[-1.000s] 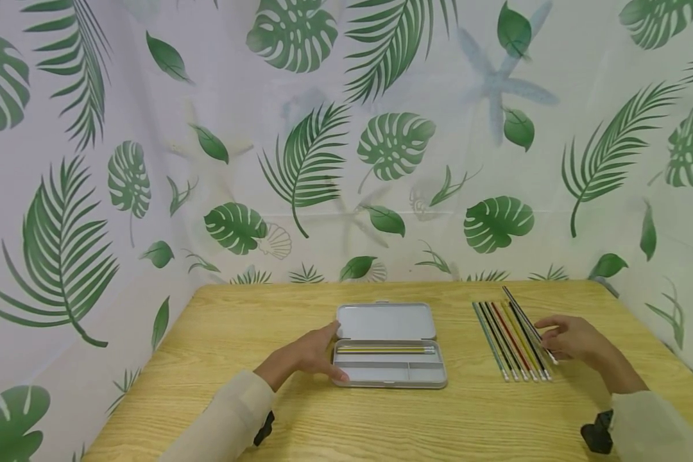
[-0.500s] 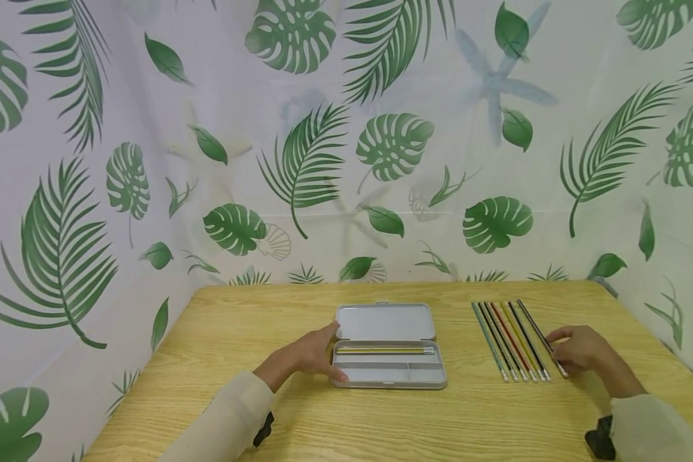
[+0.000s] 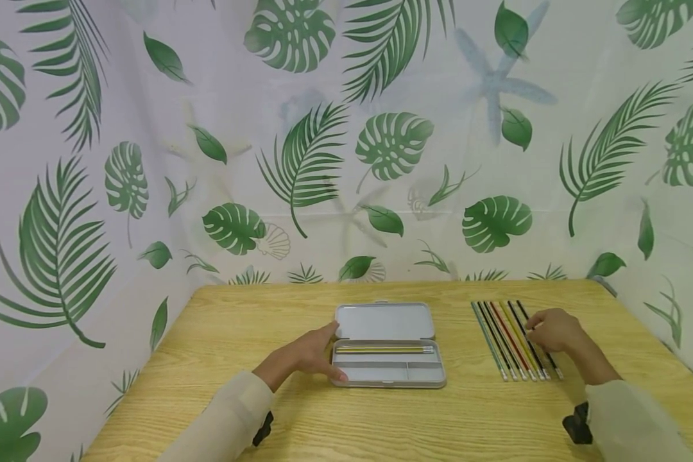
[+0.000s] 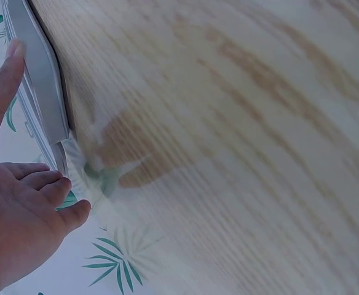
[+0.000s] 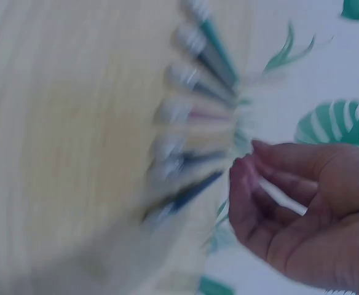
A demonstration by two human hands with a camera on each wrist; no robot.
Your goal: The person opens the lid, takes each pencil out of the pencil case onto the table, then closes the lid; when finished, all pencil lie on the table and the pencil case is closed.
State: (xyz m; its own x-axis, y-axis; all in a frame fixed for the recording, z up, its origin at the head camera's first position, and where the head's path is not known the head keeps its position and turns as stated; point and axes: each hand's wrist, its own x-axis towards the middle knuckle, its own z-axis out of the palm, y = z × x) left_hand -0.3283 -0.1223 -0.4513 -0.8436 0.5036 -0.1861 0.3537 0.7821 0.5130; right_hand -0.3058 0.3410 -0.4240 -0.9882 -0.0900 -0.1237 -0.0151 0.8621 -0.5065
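Observation:
My left hand [image 3: 313, 354] rests at the left end of an open pale grey pencil case [image 3: 381, 384], its thumb on the front corner and its fingers by the hinge side. In the left wrist view the thumb touches the case's edge [image 4: 41, 80] and the other fingers are relaxed. Yellow-striped pencils [image 3: 381, 350] lie in the case's back compartment. My right hand [image 3: 556, 330] hovers over the right side of a row of pencils, fingers loosely curled, nothing visible between them. A dark pencil [image 3: 554, 364] at the row's right end passes beneath it. In the right wrist view the fingertips [image 5: 244, 163] come near the thumb.
To the left in the row lie a teal pencil [image 3: 487, 339], a red pencil [image 3: 508, 333] and several others, eraser ends toward me. The case's lid [image 3: 384, 321] lies folded back. A leaf-patterned cloth [image 3: 346, 192] hangs behind the wooden table [image 3: 358, 423].
The right hand brought the rightmost dark pencil down beside the row, let it go, and moved left and away from me over the pencils. The left hand stayed on the case.

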